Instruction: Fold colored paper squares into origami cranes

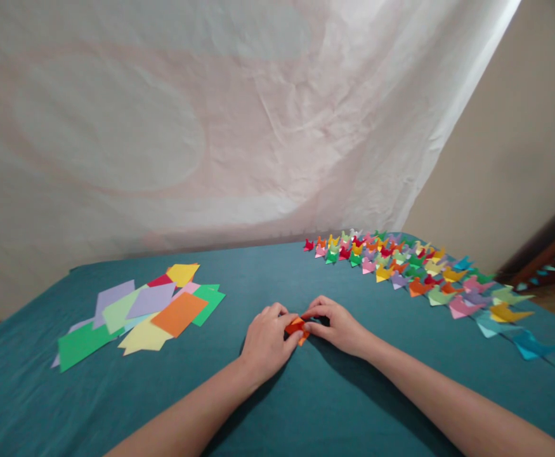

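A small folded piece of orange origami paper is held low over the middle of the table, between my two hands. My left hand pinches its left side, thumb below and fingers above. On the right side, the thumb and forefinger of my right hand close on the paper's edge. Fingertips cover part of the paper, so its full shape is hidden. Both forearms reach in from the bottom of the view.
Loose coloured paper sheets, among them an orange sheet and a green sheet, lie overlapping at the left. Several rows of folded paper birds, one yellow bird among them, stand at the right. A pale cloth hangs behind the teal-covered table.
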Available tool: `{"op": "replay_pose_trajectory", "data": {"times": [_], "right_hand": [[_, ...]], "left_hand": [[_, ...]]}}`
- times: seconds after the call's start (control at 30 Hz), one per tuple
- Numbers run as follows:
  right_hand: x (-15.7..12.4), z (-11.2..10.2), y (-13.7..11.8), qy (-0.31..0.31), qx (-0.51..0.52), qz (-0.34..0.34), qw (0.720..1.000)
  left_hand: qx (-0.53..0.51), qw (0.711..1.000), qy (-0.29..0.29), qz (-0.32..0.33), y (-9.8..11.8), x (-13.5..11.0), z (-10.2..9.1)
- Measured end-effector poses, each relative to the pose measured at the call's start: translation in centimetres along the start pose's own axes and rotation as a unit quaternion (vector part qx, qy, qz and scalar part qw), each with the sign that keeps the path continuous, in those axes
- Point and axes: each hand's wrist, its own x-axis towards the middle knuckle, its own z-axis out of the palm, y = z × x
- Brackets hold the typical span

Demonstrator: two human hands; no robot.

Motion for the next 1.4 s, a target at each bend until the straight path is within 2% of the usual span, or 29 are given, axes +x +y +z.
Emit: {"op": "replay_pose_trajectory", "data": {"times": [0.4,0.67,1.4], "right_hand": [[0.0,0.5,0.0,0.022,-0.027,0.008,0.999],[0.0,-0.6,0.0,-0.026,0.007,-0.012,1.000],[0.3,0.2,-0.4,0.001,-0.013,0.019,1.000]], "left_hand": [[-0.035,0.999,-0.016,-0.013,-0.4,0.4,0.2],[-0.039,0.999,-0.015,-0.016,-0.5,0.4,0.4],[-0.009,0.999,-0.001,-0.037,-0.8,1.1,0.7]]}}
